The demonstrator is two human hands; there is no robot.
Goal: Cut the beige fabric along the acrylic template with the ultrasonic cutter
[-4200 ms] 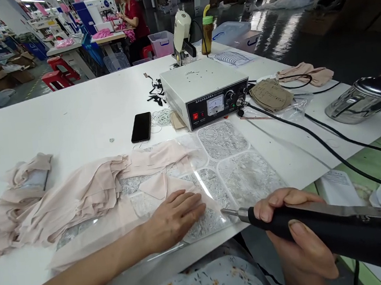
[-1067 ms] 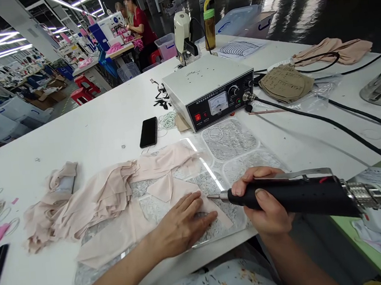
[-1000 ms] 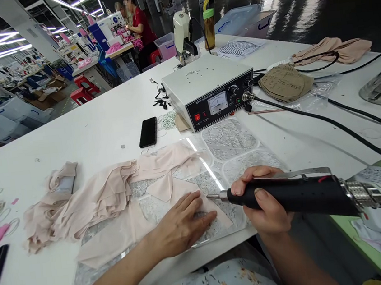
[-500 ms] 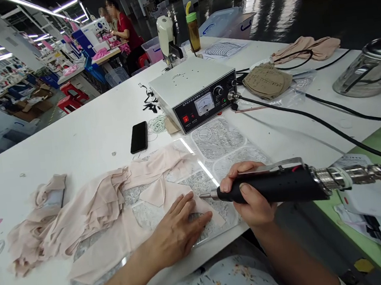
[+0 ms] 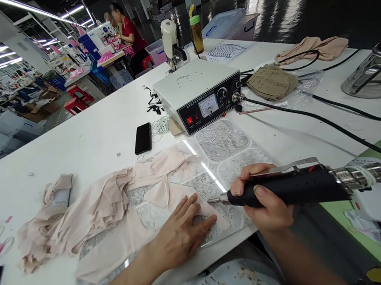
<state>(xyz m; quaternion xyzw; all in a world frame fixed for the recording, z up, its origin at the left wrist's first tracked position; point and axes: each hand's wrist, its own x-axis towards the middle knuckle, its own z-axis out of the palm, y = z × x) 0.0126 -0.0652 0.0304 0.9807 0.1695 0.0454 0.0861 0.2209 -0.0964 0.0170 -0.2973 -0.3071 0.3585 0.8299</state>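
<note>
- Tool (image 5: 284,189) gripped in R hand (image 5: 270,209): fingers wrapped round barrel nr its front, thumb along near side, prob. for fine aim.
- Tip (image 5: 219,199) pokes out ahead of R fingers, at cloth's edge just right of L fingertips; contact or slight gap, can't tell.
- L hand (image 5: 181,234) laid flat, fingers extended & a bit spread, gripping nothing; prob. pressing so cloth can't slip.
- Cloth (image 5: 178,194) under L fingers, sticking out past fingertips & thumb.
- Mat (image 5: 234,140) under cloth & L hand, prob. as smooth backing.
- Stack (image 5: 95,211) left of L fingers, prob. handy yet clear of tip.
- Box (image 5: 197,80) beyond both hands' fingers; cable (image 5: 309,111) runs from its front past R fingers' far side, prob. kept off cloth. Far end out of frame.
- Phone (image 5: 143,138) beyond L fingers, off mat.
</note>
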